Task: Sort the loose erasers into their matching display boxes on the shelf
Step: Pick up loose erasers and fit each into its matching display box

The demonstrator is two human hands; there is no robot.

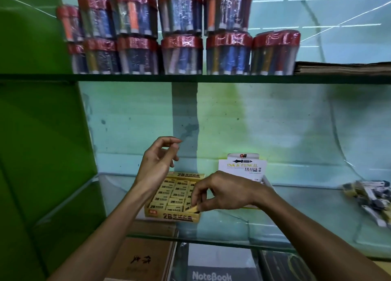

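As a yellow 2B eraser (195,209) goes in at the front right corner of the yellow 2B display box (171,215), the right hand (224,193) pinches it between thumb and fingertips, tilted, its lower end at the box's front rim. Box sits on the glass shelf (296,221), w/ neat rows of matching erasers nearly filling it. Left hand (157,161) hovers above the box's back left, fingers loosely curled, holding nothing.

Just behind the right wrist stands the white ink & pencil eraser box (243,167), contents mostly hidden. Well apart, at the shelf's far right, lies the heap of loose erasers (369,195), yellow and white/grey mixed, so sorting looks far from done.

Doing this step well, by the look of it: match the eraser's orientation to its neighbours, printed face up, and ease it flat into the open slot rather than forcing it in on edge; a tilted piece could jam or lift the row beside it. Left hand could steady the box's near wall, since card on glass probably slides under a push. Let go only once the piece sits level w/ the rest.

Jars of pens (182,54) line the shelf above; notebooks (211,275) lie below.
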